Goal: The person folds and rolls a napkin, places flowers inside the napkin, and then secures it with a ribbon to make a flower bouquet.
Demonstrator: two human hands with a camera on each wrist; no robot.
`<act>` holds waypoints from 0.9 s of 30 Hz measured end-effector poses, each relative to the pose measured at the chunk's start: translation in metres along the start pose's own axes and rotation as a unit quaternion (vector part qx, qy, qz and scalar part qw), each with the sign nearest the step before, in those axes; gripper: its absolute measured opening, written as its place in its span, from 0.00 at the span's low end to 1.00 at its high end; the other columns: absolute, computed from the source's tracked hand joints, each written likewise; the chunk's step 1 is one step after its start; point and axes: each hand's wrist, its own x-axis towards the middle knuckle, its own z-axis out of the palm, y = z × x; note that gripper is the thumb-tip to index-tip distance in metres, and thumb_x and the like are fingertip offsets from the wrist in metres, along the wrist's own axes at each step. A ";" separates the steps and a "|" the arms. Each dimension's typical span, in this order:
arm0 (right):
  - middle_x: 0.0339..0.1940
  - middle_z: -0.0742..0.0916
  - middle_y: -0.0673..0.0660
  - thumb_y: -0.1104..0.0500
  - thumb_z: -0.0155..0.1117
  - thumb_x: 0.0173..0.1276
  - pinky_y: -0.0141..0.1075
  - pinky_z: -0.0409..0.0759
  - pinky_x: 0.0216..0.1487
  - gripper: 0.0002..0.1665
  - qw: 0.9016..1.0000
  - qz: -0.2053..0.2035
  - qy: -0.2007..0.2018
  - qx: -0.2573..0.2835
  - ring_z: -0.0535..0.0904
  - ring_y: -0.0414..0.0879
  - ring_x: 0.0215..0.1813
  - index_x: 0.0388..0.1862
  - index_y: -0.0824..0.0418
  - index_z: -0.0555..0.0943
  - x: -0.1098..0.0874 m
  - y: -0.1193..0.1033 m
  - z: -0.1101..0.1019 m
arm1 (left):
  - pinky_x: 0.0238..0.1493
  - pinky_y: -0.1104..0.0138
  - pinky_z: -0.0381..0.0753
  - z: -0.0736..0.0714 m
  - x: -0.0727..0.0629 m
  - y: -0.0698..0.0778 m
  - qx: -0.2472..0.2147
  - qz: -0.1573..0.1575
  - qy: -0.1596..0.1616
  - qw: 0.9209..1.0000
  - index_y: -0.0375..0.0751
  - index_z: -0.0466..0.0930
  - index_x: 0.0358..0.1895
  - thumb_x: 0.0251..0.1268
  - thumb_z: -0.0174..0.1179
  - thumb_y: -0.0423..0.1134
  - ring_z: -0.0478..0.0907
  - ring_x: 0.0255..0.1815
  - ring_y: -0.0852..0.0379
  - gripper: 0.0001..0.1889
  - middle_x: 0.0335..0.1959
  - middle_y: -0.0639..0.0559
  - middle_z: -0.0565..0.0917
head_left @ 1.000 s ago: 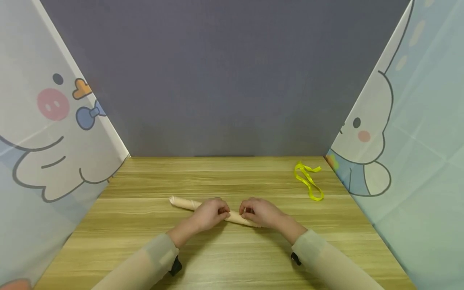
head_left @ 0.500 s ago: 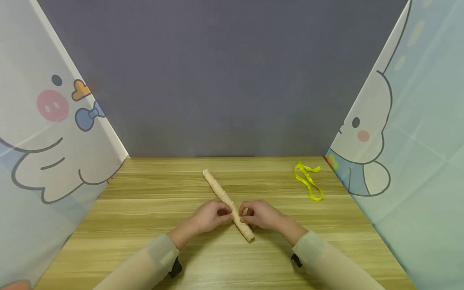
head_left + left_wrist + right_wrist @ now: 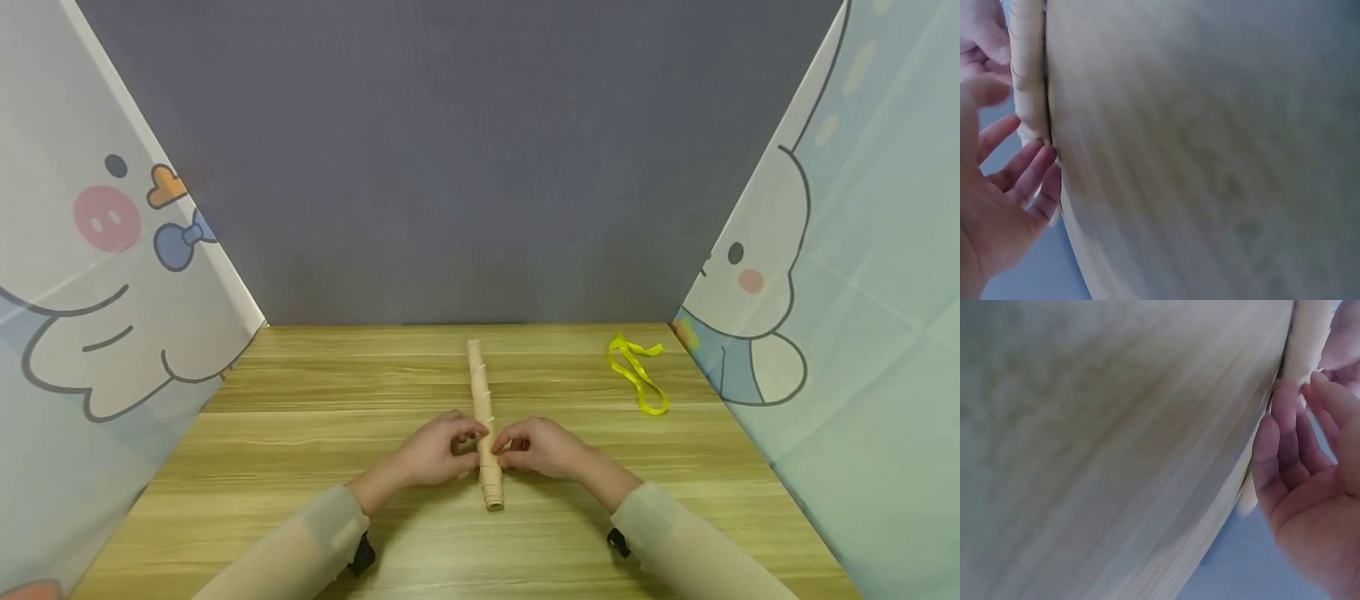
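A beige rolled-up sheet (image 3: 483, 400), a long thin tube with overlapping edges along it, lies on the wooden table and points away from me. Its near end shows the coiled layers. On its left side is my left hand (image 3: 438, 448), fingers loosely bent and fingertips right at the roll. My right hand (image 3: 547, 448) faces it from the other side, with its fingertips also at the roll. Both wrist views show the fingers relaxed beside the tube (image 3: 1027, 50), not wrapped round it. In the right wrist view the roll (image 3: 1307, 340) partly covers the other hand.
A yellow ribbon (image 3: 637, 377) lies in a loose loop at the back right of the table (image 3: 300, 392). A dark grey panel (image 3: 465, 167) stands behind the table. Cartoon-printed cloths (image 3: 112, 333) hang along both sides.
The roll has turned from lying nearly crosswise to pointing straight away from me, its far end swinging right and its near end coming closer. Both hands have stayed almost in place, beside it.
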 end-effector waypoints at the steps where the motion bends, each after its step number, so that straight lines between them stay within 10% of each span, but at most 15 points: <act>1: 0.30 0.90 0.51 0.55 0.74 0.78 0.29 0.76 0.30 0.08 1.000 0.001 -0.005 0.002 0.78 0.34 0.28 0.53 0.50 0.92 0.000 0.000 0.000 | 0.49 0.64 0.82 -0.001 0.000 -0.001 -0.008 0.001 -0.005 1.000 0.46 0.86 0.66 0.75 0.73 0.46 0.81 0.51 0.53 0.21 0.57 0.49 0.84; 10: 0.39 0.91 0.48 0.56 0.73 0.79 0.27 0.78 0.34 0.11 1.000 -0.016 -0.023 0.008 0.77 0.31 0.33 0.57 0.49 0.93 -0.003 0.005 0.002 | 0.47 0.67 0.85 -0.004 0.002 0.001 -0.070 -0.019 -0.046 0.996 0.40 0.83 0.66 0.73 0.75 0.47 0.83 0.47 0.60 0.25 0.56 0.48 0.83; 18: 0.51 0.90 0.49 0.55 0.75 0.78 0.29 0.82 0.46 0.11 0.999 -0.045 -0.006 -0.017 0.79 0.33 0.45 0.55 0.50 0.94 -0.006 0.008 0.000 | 0.41 0.67 0.88 -0.005 -0.006 0.004 -0.194 -0.068 -0.076 0.976 0.36 0.79 0.71 0.70 0.76 0.37 0.87 0.47 0.57 0.29 0.63 0.39 0.82; 27: 0.52 0.91 0.47 0.56 0.75 0.78 0.30 0.83 0.53 0.11 0.998 -0.050 -0.011 -0.022 0.82 0.34 0.50 0.55 0.46 0.94 -0.004 0.011 -0.001 | 0.60 0.56 0.83 0.004 -0.004 0.006 -0.084 -0.052 -0.011 0.995 0.45 0.81 0.58 0.60 0.84 0.50 0.79 0.61 0.47 0.28 0.63 0.45 0.77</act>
